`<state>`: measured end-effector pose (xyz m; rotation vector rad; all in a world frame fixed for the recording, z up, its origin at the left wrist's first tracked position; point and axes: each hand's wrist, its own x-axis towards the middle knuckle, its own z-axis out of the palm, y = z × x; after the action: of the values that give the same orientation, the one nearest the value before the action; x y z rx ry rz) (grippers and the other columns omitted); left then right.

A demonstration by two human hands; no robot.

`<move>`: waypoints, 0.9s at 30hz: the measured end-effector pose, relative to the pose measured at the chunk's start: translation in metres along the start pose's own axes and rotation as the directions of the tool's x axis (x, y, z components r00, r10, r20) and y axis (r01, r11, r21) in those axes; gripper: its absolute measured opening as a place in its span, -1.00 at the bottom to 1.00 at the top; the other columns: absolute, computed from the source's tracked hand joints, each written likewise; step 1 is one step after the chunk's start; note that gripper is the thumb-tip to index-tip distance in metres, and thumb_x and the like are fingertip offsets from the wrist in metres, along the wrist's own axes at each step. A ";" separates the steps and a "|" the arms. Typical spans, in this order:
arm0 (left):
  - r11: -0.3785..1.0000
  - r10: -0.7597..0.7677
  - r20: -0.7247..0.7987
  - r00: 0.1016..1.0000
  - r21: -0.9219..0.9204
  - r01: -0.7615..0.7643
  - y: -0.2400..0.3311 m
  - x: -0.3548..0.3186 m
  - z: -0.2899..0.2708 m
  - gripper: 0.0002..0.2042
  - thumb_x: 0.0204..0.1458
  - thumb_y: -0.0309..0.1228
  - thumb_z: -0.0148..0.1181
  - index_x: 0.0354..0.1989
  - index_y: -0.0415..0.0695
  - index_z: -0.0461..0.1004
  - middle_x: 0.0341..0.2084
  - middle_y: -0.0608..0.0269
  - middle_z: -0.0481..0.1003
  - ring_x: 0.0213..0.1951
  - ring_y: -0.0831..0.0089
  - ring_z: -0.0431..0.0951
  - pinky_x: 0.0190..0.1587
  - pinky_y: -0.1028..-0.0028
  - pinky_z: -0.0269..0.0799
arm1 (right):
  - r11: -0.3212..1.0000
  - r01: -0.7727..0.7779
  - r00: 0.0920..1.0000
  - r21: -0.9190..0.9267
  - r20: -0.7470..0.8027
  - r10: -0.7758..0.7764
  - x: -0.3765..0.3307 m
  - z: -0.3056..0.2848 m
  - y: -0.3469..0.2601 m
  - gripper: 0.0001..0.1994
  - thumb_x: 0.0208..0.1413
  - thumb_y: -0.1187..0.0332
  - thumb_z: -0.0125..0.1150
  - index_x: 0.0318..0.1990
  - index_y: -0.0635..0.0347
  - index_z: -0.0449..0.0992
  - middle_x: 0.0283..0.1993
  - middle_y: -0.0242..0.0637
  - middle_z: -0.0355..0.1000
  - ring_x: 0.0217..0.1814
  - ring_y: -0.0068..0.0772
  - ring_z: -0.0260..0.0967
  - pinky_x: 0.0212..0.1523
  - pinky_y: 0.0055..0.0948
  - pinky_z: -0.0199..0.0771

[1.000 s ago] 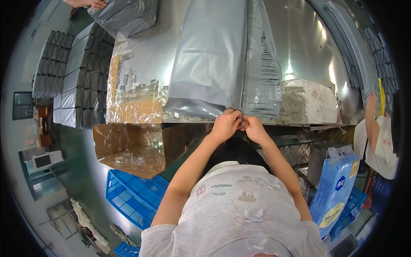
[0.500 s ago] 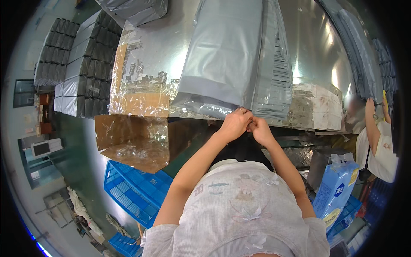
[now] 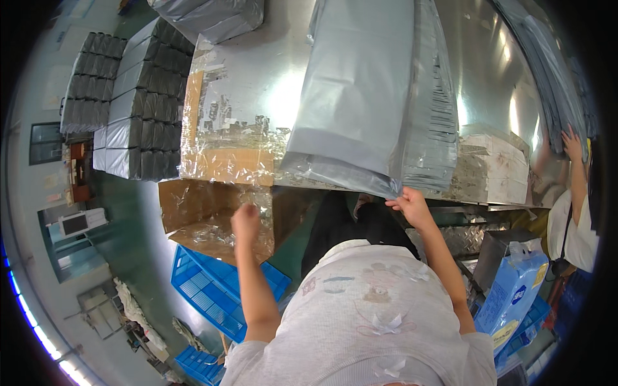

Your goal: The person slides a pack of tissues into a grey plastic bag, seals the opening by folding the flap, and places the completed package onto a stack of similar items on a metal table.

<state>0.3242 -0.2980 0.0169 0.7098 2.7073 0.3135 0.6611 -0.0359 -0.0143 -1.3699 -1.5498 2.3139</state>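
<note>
A stack of grey plastic bags (image 3: 357,96) lies lengthwise on the metal table, its near end at the table's front edge. My right hand (image 3: 412,207) is closed in a pinch on the near right corner of the top bag. My left hand (image 3: 246,222) is held over an open cardboard box (image 3: 212,215) that hangs at the table's front edge and has shiny scraps of clear film in it. The fingers of that hand are curled closed and slightly blurred; whatever is in them, if anything, is hidden.
The metal table (image 3: 277,83) has tape and brown cardboard stuck along its front edge. Blue plastic crates (image 3: 215,283) stand below left. A blue tissue pack (image 3: 512,299) is at the right. Bundled grey stacks (image 3: 138,109) stand at far left. At far right, another person's hand (image 3: 571,145) touches grey bags.
My left hand has left the bag's near edge and moved left over the cardboard box. My right hand has stayed by the bag's corner. The other person's hand has shifted slightly.
</note>
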 end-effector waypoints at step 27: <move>0.526 0.840 -0.157 0.519 0.003 -0.851 0.234 0.109 -0.002 -0.05 -0.60 -0.16 0.45 0.12 -0.13 0.11 0.14 -0.21 -0.02 0.18 -0.02 -0.02 0.16 0.17 -0.08 | 0.457 0.168 0.973 0.873 -0.223 0.067 0.031 0.041 -0.051 -0.78 0.08 0.29 0.03 -0.32 0.30 0.30 -0.38 -0.18 0.33 -0.35 -0.26 0.34 -0.38 -0.35 0.45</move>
<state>0.3355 -0.0436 0.0591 2.0447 2.1949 0.6984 0.5934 -0.0259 0.0095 -1.1352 -0.1196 2.2026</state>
